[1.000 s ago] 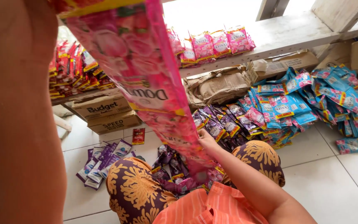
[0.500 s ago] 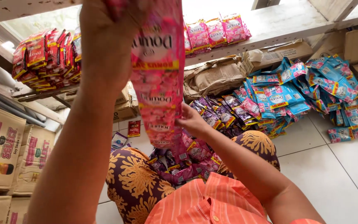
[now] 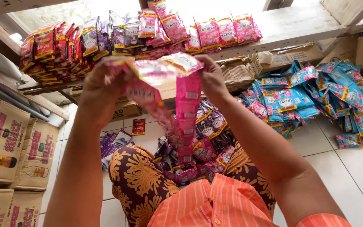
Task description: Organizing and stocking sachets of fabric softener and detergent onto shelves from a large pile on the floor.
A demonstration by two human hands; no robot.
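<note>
Raised now, two hands grip one pink sachet strip.

**One head-worn camera, looking down and forward**

A single view, taken from the person's head and tilted down over the orange striped shirt and patterned lap. It faces a low wooden shelf and the white tiled floor beyond. Both raised forearms fill the near field at very close range; the shelf lies just past them. No second view shares the scene
</note>
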